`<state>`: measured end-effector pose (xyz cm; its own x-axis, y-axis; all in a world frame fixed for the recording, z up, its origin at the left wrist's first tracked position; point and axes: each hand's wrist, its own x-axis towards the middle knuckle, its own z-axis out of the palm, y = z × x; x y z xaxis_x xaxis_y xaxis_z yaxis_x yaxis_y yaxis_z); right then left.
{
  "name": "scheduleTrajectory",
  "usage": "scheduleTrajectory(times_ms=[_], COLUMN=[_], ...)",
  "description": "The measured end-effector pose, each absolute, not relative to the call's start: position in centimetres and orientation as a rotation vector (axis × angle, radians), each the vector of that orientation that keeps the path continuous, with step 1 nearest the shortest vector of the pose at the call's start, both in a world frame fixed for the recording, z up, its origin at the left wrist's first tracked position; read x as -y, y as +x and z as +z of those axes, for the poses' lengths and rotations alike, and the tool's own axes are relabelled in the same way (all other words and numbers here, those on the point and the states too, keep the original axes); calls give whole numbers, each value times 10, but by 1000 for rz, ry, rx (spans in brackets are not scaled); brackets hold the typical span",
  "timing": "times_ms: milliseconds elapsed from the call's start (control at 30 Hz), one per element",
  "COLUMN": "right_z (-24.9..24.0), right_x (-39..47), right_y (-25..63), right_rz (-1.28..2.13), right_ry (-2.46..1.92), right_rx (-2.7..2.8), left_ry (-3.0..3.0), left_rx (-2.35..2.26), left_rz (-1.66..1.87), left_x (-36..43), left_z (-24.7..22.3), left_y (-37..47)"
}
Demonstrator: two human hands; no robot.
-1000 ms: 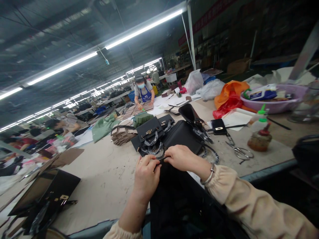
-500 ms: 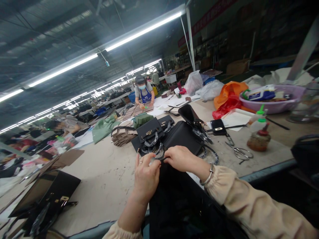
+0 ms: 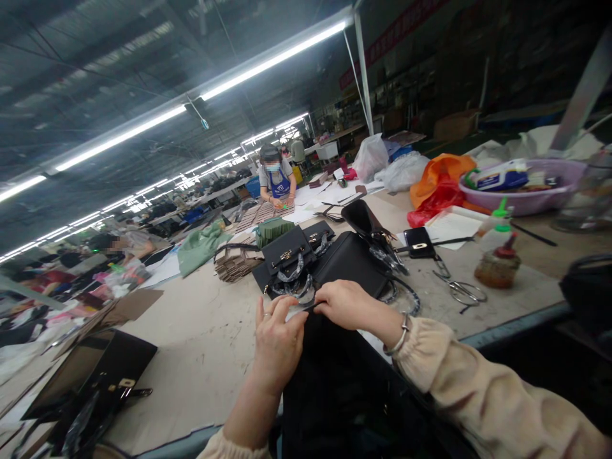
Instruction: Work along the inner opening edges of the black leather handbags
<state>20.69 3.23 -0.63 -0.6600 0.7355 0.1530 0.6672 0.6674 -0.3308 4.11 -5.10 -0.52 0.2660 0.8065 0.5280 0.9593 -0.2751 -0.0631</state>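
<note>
My left hand (image 3: 280, 338) is at the near edge of the table, its fingers bent around the top of a dark item (image 3: 329, 363) that hangs toward my lap. My right hand (image 3: 344, 305) pinches the same dark piece beside it; its shape blends into the black below. Just beyond my fingers lie black handbags (image 3: 287, 252) with plastic-wrapped handles, and a larger black bag panel (image 3: 351, 264). Another black bag (image 3: 95, 376) with a gold clasp rests at the left.
Scissors (image 3: 459, 291), a glue jar (image 3: 498, 264), a black piece with a gold clasp (image 3: 419, 245) and a purple basin (image 3: 568, 185) are on the right. Brown stacked pieces (image 3: 234, 261) and green cloth (image 3: 201, 245) lie beyond. A masked person (image 3: 277, 178) works across the table.
My left hand has shifted slightly left, with its fingers a little farther from my right hand. My right hand stays nearly where it was.
</note>
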Motion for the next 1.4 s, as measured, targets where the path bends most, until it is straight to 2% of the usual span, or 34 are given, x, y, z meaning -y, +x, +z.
scheduleTrajectory(times_ms=[700,1033,1400], right_z=[-6,-7,-5], right_x=[-32,-33,-31], right_y=[206,207,206], right_rz=[370,369,349], right_ry=[-1158,-1156,-1154], right_rx=[2610,2615,2630], left_ry=[-2156,-2218,-2141], left_rx=[1701,1993,2075], left_rz=[-580,-1006,-912], left_x=[45,35,35], left_z=[-8,-27,-23], left_y=[45,36,41])
